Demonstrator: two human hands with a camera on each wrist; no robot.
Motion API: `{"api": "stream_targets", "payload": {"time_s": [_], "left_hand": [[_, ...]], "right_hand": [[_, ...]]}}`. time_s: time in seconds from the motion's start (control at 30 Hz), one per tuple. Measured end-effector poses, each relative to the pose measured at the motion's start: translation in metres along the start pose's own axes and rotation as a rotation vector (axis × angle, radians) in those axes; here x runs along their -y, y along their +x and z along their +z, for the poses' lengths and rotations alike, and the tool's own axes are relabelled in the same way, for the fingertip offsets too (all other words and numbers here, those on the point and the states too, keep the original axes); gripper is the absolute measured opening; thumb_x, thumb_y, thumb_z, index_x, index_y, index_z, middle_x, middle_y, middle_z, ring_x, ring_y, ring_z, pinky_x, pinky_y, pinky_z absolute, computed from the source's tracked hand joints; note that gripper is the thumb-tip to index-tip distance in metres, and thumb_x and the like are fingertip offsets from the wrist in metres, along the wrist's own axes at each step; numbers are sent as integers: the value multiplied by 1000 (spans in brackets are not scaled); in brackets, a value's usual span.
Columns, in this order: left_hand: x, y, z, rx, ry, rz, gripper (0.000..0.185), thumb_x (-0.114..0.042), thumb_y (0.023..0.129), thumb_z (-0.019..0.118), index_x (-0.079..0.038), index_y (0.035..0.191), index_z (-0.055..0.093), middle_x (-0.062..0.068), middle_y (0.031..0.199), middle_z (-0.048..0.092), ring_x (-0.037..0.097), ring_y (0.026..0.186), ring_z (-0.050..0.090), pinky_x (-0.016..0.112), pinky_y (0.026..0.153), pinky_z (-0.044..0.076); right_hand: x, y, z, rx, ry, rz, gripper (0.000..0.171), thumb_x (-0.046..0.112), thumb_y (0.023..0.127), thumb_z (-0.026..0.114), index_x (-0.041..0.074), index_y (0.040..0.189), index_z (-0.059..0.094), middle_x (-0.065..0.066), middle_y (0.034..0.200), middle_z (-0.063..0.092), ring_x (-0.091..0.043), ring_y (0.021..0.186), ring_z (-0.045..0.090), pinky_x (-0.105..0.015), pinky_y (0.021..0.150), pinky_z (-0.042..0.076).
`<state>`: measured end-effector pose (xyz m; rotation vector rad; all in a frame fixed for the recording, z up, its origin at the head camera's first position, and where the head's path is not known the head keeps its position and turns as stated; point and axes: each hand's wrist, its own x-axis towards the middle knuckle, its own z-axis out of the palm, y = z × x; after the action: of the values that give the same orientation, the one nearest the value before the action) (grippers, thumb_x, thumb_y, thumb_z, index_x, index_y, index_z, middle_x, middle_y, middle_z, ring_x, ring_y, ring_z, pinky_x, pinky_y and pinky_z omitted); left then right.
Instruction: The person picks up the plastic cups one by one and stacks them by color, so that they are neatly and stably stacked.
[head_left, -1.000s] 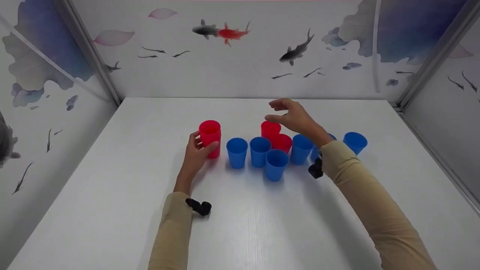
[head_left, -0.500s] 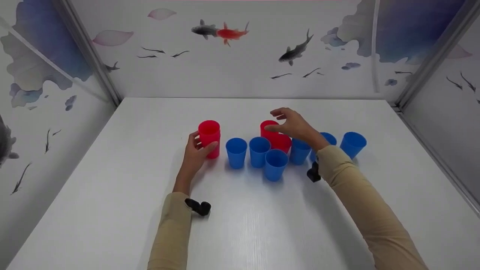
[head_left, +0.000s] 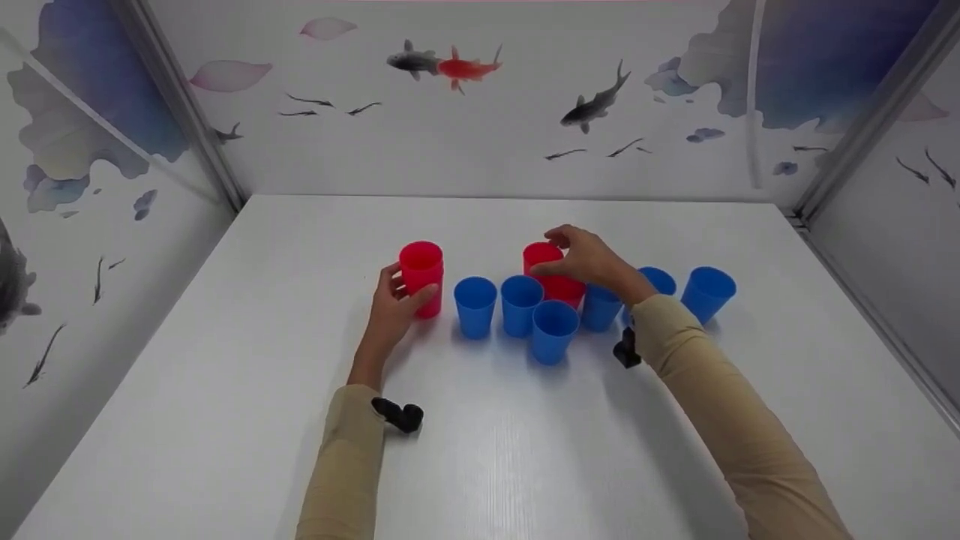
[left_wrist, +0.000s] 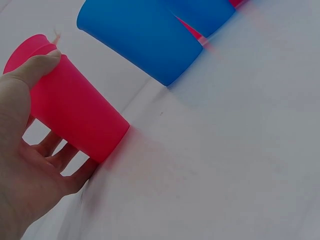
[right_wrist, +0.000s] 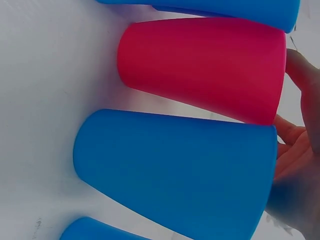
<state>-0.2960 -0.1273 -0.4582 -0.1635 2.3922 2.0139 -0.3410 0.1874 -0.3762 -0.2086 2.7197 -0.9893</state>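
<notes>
Item: L hand (head_left: 394, 307), grip wrapped round red stack (head_left: 421, 276), steadying it on bench (head_left: 225, 390). R hand (head_left: 589, 259), grip pinching rear red cup (head_left: 541, 259) rim, w/ blue cups (head_left: 517, 304) crowding front.

1. Two bare hands, left hand (head_left: 395, 310) and right hand (head_left: 592, 259); no gloves, rings or watch visible.
2. Long beige sleeves (head_left: 341, 465) on both arms, plain fabric, no print or logo, reaching to the wrists.
3. Soft creases along the right sleeve (head_left: 739, 420).
4. Small black device (head_left: 399, 414) at the left cuff, rounded and matte.
5. Similar black device (head_left: 626, 349) under the right wrist; details too small to read.
</notes>
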Motion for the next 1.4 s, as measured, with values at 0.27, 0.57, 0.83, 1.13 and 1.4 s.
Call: {"api": "stream_targets", "payload": {"time_s": [0.27, 0.57, 0.83, 1.13, 1.4], "left_hand": [[2, 0, 0, 3, -9, 20, 94, -42, 79, 83, -23, 153, 28, 4, 152, 43, 25, 139, 42, 42, 110, 48], [1, 0, 0, 5, -7, 8, 96, -43, 79, 84, -23, 153, 27, 4, 153, 43, 25, 141, 41, 42, 111, 47], [2, 0, 0, 0, 6, 7, 94, -43, 80, 83, -23, 153, 28, 3, 153, 43, 24, 140, 41, 42, 111, 47], [2, 1, 0, 6, -5, 36, 94, -44, 81, 82, -22, 153, 27, 5, 152, 44, 25, 139, 42, 43, 111, 47], [2, 1, 1, -2, -4, 18, 91, -44, 81, 82, -23, 152, 29, 5, 151, 44, 25, 140, 42, 43, 111, 47]], "right_hand": [[-1, 0, 2, -7, -11, 7, 82, 41, 84, 80, 9, 148, 40, -17, 148, 47, -35, 135, 47, -48, 103, 53], [6, 0, -6, -87, 42, -15, 75, 33, 86, 79, 12, 147, 41, -14, 145, 50, -32, 132, 50, -47, 100, 55], [24, -3, -20, -145, 56, -93, 71, 32, 87, 77, 11, 146, 43, -14, 141, 53, -31, 128, 52, -46, 96, 56], [53, -6, -33, -163, 79, -169, 70, 29, 87, 77, 10, 146, 44, -14, 141, 53, -31, 128, 51, -47, 96, 56], [79, -7, -31, -158, 97, -220, 69, 30, 86, 77, 13, 145, 45, -10, 141, 54, -27, 127, 52, -44, 95, 56]]}}
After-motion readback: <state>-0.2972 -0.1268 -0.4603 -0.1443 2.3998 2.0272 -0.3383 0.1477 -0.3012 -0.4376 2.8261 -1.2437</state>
